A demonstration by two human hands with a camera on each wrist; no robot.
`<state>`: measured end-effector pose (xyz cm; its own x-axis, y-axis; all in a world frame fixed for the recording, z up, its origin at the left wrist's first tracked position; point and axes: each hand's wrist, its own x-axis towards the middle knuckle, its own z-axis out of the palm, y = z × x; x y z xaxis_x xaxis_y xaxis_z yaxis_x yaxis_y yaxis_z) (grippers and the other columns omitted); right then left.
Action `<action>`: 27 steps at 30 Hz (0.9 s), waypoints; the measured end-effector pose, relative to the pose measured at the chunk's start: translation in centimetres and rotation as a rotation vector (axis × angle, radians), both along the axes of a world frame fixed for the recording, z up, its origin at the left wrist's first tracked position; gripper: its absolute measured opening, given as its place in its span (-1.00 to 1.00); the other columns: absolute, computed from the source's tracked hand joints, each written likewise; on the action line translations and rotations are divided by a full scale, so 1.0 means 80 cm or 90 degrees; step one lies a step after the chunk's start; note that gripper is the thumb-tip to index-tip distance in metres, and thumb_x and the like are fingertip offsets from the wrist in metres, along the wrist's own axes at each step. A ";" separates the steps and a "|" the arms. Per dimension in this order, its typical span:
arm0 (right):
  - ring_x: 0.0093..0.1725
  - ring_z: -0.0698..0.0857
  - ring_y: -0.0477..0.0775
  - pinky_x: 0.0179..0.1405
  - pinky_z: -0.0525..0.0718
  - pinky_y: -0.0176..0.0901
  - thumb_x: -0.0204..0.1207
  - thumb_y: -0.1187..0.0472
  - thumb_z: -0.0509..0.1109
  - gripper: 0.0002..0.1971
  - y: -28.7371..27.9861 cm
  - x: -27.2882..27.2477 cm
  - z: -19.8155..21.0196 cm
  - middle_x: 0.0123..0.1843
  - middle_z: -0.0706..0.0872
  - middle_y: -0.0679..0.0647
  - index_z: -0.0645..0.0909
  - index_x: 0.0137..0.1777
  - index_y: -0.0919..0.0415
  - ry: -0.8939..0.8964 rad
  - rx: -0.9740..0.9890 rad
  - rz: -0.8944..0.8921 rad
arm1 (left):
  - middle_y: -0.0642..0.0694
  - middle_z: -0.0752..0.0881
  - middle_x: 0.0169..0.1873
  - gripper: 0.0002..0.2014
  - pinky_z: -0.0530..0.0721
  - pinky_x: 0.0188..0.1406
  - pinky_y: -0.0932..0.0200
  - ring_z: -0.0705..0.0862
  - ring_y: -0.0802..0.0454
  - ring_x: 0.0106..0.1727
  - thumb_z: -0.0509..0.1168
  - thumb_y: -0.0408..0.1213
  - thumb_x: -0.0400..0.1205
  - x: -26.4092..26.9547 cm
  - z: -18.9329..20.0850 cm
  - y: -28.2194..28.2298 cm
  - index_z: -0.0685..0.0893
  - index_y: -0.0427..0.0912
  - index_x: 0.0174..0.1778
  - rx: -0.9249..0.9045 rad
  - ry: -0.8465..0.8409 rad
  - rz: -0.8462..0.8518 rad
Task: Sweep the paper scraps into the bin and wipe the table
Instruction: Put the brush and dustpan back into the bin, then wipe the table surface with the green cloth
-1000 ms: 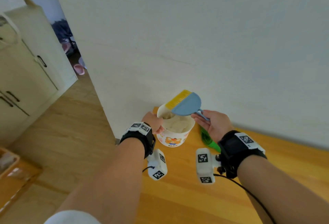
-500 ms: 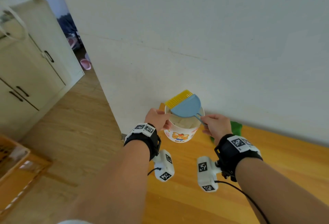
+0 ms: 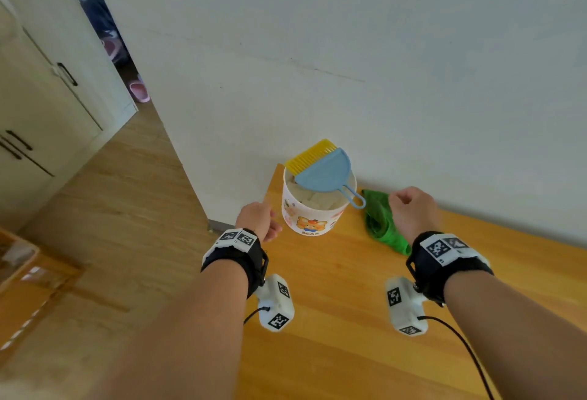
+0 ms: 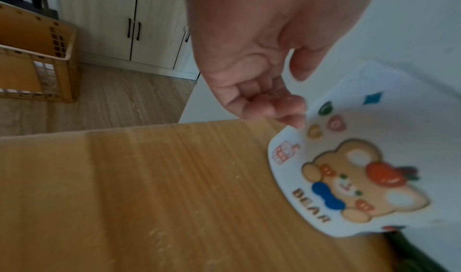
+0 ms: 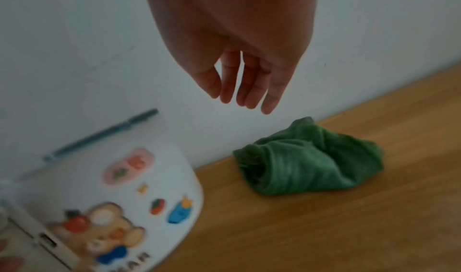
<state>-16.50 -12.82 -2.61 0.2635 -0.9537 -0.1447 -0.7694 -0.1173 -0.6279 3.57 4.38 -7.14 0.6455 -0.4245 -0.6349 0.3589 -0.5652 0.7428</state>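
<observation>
Both hands free beside the bin, dustpan resting on its rim.

My left hand (image 4: pixel 252 59) hangs loosely curled and holds nothing; motion blur keeps me from telling whether its fingertips (image 4: pixel 290 116) touch the bin (image 3: pixel 313 213) or stop just short. My right hand (image 5: pixel 239 45) is relaxed, fingers pointing down above the crumpled green cloth (image 5: pixel 309 158), clear of it. From my head view that hand covers part of the cloth. The bin stands at the worktop (image 3: pixel 333 320) corner against the wall, white paper scraps (image 3: pixel 317 199) inside, partly hidden by the blue dustpan (image 3: pixel 325 172) lying across its rim, with the yellow brush (image 3: pixel 309 155) tucked under it. Dustpan handle overhangs toward the cloth.
</observation>
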 end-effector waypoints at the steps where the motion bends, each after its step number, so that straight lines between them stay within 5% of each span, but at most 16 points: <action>1: -0.09 0.70 0.12 -0.21 0.61 -0.19 0.58 0.15 0.29 -0.82 -0.006 -0.005 -0.007 0.07 0.75 0.13 0.69 0.08 0.14 0.038 -0.021 0.030 | -0.18 0.68 -0.46 -0.80 0.40 -0.68 0.29 0.45 0.03 -0.65 0.09 -0.30 0.71 -0.002 -0.011 0.003 0.56 -0.34 0.02 0.038 -0.021 -0.022; 3: 0.23 0.64 0.22 0.15 0.61 -0.07 0.57 0.15 0.31 -0.66 -0.017 -0.012 -0.030 0.35 0.61 0.17 0.62 0.34 0.10 0.145 -0.054 0.118 | -0.14 0.69 -0.44 -0.79 0.35 -0.74 0.34 0.45 0.06 -0.66 0.14 -0.33 0.68 -0.007 -0.031 0.009 0.59 -0.33 0.13 0.087 -0.043 -0.059; 5: 0.55 0.36 0.27 0.50 0.36 0.06 0.57 0.12 0.32 -0.48 -0.025 -0.014 -0.056 0.58 0.37 0.19 0.43 0.55 0.02 0.262 -0.053 0.208 | -0.11 0.70 -0.44 -0.75 0.40 -0.70 0.32 0.48 0.07 -0.63 0.19 -0.32 0.68 -0.013 -0.048 0.012 0.61 -0.34 0.21 0.101 -0.032 -0.067; 8: 0.68 0.06 0.30 0.62 0.15 0.16 0.57 0.01 0.31 -0.31 -0.039 -0.012 -0.084 0.71 0.08 0.16 0.13 0.67 -0.10 0.358 -0.007 0.259 | -0.11 0.70 -0.45 -0.76 0.48 -0.62 0.26 0.55 0.06 -0.57 0.19 -0.32 0.70 -0.020 -0.064 0.016 0.65 -0.37 0.16 0.103 -0.032 -0.045; 14: 0.55 0.27 0.37 0.57 0.23 0.10 0.64 -0.12 0.09 -0.38 -0.055 -0.008 -0.106 0.58 0.25 0.33 0.12 0.68 -0.07 0.459 -0.008 0.284 | -0.13 0.76 -0.48 -0.83 0.55 -0.64 0.29 0.65 0.09 -0.60 0.19 -0.33 0.70 -0.019 -0.079 0.019 0.65 -0.28 0.09 0.084 -0.066 0.016; 21: 0.33 0.46 0.41 0.40 0.48 0.11 0.61 -0.07 0.18 -0.39 -0.015 -0.031 -0.097 0.42 0.36 0.28 0.17 0.66 -0.16 0.424 0.033 0.364 | -0.10 0.77 -0.42 -0.83 0.69 -0.44 0.17 0.70 0.05 -0.49 0.17 -0.31 0.71 -0.025 -0.077 0.018 0.64 -0.24 0.11 0.109 -0.096 0.009; 23: 0.28 0.47 0.36 0.35 0.50 0.09 0.61 -0.07 0.20 -0.39 0.003 -0.040 -0.099 0.36 0.37 0.23 0.17 0.66 -0.19 0.418 0.049 0.396 | -0.08 0.79 -0.34 -0.81 0.78 -0.25 0.07 0.75 0.00 -0.37 0.17 -0.28 0.70 -0.027 -0.073 0.027 0.66 -0.21 0.09 0.134 -0.137 0.011; 27: 0.23 0.45 0.26 0.27 0.50 0.02 0.62 -0.07 0.20 -0.41 0.035 -0.043 -0.099 0.28 0.38 0.14 0.18 0.65 -0.19 0.413 0.043 0.435 | -0.08 0.76 0.04 -0.79 0.64 -0.17 0.09 0.73 -0.15 0.02 0.18 -0.31 0.69 -0.025 -0.063 0.066 0.69 -0.12 0.13 0.235 -0.228 0.017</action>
